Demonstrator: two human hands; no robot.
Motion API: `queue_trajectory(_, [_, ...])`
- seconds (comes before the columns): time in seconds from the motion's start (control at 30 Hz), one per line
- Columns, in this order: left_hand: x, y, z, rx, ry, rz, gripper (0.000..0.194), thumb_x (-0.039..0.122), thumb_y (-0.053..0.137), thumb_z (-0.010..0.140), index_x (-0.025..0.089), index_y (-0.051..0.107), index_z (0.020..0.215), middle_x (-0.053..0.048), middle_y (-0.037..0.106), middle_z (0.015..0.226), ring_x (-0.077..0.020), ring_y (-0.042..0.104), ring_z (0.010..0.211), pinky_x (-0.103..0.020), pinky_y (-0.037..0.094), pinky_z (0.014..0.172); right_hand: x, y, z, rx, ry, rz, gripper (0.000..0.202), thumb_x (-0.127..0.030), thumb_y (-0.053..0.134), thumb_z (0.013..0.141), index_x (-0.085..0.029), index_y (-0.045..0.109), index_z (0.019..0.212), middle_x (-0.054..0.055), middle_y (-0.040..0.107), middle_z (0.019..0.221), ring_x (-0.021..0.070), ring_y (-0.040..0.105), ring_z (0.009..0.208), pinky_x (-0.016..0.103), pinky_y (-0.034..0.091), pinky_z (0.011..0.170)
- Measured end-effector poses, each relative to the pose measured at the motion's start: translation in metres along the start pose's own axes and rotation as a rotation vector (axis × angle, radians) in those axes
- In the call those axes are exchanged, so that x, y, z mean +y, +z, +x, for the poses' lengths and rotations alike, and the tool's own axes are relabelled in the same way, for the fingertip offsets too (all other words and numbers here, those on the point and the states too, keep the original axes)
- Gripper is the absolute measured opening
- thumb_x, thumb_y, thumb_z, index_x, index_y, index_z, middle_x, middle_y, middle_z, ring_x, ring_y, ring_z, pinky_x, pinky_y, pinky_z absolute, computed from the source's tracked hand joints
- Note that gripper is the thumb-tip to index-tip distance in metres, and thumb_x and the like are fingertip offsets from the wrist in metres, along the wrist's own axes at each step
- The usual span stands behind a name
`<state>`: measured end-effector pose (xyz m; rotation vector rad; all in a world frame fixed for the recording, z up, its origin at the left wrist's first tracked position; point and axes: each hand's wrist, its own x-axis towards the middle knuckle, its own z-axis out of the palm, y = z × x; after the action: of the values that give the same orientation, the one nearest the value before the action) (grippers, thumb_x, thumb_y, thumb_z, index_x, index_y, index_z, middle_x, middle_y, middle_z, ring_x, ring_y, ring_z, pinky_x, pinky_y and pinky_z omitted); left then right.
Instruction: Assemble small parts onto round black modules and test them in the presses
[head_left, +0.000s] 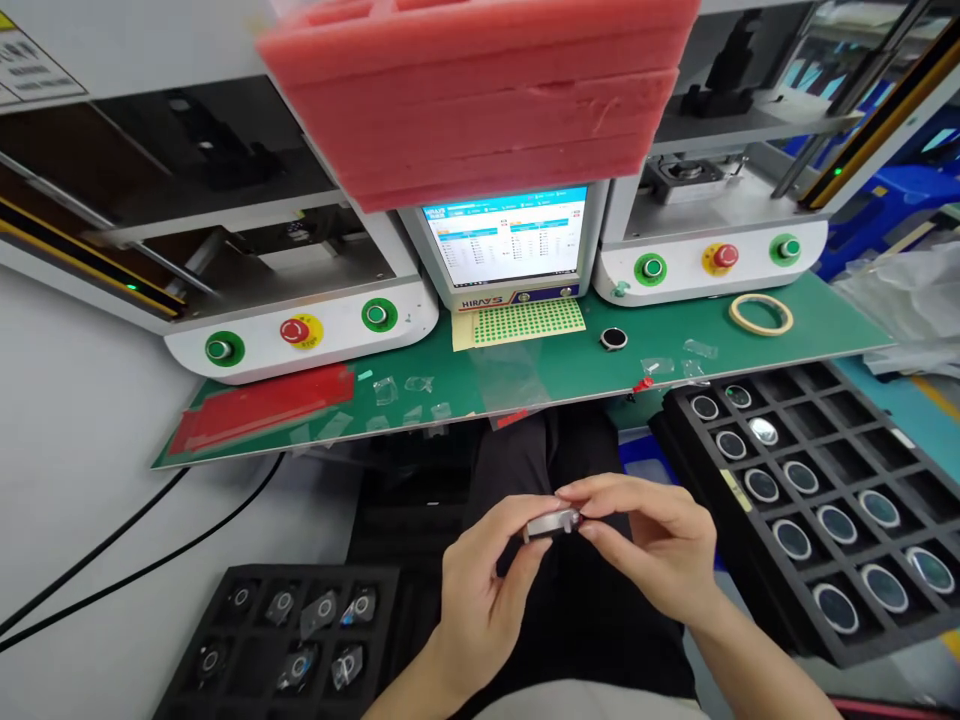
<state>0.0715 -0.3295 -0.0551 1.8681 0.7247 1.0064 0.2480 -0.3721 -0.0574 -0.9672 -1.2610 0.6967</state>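
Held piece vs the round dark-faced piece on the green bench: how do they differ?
Support: the held piece is between the fingers of the left hand and right hand; the bench piece lies on the green bench, untouched.
Pose: the held piece shows its edge; the bench piece, its dark face.
Shared: silvery edges.

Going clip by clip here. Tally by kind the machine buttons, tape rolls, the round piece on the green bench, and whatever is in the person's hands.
Green buttons: 4
Red buttons: 2
Tape roll: 1
Round piece on the bench: 1
Silver-edged piece in the hands: 1
Total: 9
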Motion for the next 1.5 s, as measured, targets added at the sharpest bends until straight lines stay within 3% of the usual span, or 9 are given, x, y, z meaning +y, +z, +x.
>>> queue_trajectory(0.33, [-0.001,-0.005,0.011,-0.102,0.215,0.013,0.037,0.005,0.05,0.094,0.02,0.058,0.127,-0.007,0.071,0.112,-0.0155,0.065,0.107,-0.024,0.053,0.092,0.004,-0.005,-0.006,-0.01,-0.083,-0.085,0.025,-0.001,0.069,0.081,-0.021,0.071,0.097,0.007,0.077,0.102,0.0184,0.075,0.089,0.028,0.063,0.078])
queue_trajectory(0.67, [-0.004,-0.01,0.011,-0.166,0.216,0.005,0.03,0.008,0.052,0.095,0.018,0.061,0.122,-0.009,0.072,0.105,-0.0169,0.068,0.098,-0.026,0.056,0.085,0.002,-0.019,0.006,-0.24,-0.031,-0.078,0.01,-0.011,0.068,0.087,-0.02,0.066,0.091,0.007,0.075,0.1,0.0157,0.072,0.086,0.028,0.061,0.077])
queue_trajectory(0.97, [-0.006,-0.009,0.013,-0.139,0.228,-0.018,0.029,0.012,0.051,0.096,0.018,0.061,0.123,-0.01,0.072,0.103,-0.0189,0.069,0.096,-0.028,0.057,0.081,0.012,-0.006,-0.007,-0.038,-0.107,-0.04,0.017,-0.01,0.069,0.085,-0.02,0.069,0.099,0.009,0.077,0.096,0.0195,0.073,0.085,0.031,0.062,0.07])
queue_trajectory(1.17, [-0.008,-0.011,0.014,-0.174,0.224,-0.005,0.029,0.014,0.051,0.097,0.019,0.062,0.123,-0.01,0.073,0.103,-0.0187,0.069,0.095,-0.029,0.057,0.081,0.007,-0.014,0.001,-0.172,-0.051,-0.072,0.009,-0.012,0.068,0.087,-0.02,0.067,0.091,0.008,0.075,0.098,0.017,0.072,0.086,0.029,0.061,0.074])
queue_trajectory(1.3, [-0.009,-0.008,0.013,-0.142,0.244,-0.022,0.03,0.014,0.05,0.097,0.019,0.061,0.125,-0.011,0.073,0.102,-0.0203,0.069,0.095,-0.032,0.058,0.081,0.01,-0.012,-0.002,-0.151,-0.123,-0.108,0.005,-0.015,0.063,0.091,-0.02,0.065,0.092,0.01,0.075,0.098,0.0179,0.071,0.085,0.03,0.061,0.072])
queue_trajectory(1.5, [-0.013,-0.005,0.013,-0.095,0.287,-0.032,0.03,0.013,0.052,0.096,0.017,0.062,0.124,-0.011,0.073,0.104,-0.0207,0.069,0.098,-0.034,0.057,0.085,0.016,0.001,-0.011,0.035,-0.144,-0.019,0.036,-0.01,0.068,0.087,-0.022,0.062,0.12,0.009,0.076,0.1,0.0205,0.073,0.088,0.033,0.062,0.072])
